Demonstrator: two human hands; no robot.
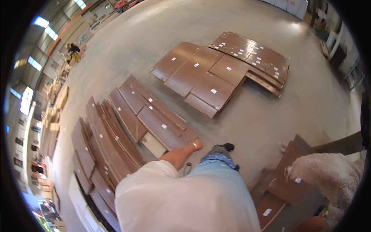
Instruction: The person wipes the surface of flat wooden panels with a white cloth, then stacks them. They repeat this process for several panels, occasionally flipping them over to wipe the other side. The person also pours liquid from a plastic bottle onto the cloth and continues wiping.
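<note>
My left hand (198,144), with a light band on the wrist, hangs beside the near corner of a stack of brown panels (170,128). Its fingers look curled in, and I see nothing in them; whether they touch the panel corner I cannot tell. A shaggy, greyish-white cloth (326,176) is bunched up at the lower right, above some brown panels (288,174). A bit of my right arm (311,224) shows under the cloth, which hides the hand and appears to be held by it.
More brown panels (112,141) lie in rows on the left. Larger stacks with small white labels (197,71) (251,52) lie ahead on the concrete floor (154,34). A person (73,50) is by the far left wall. My dark shoe (228,147) is beside the panels.
</note>
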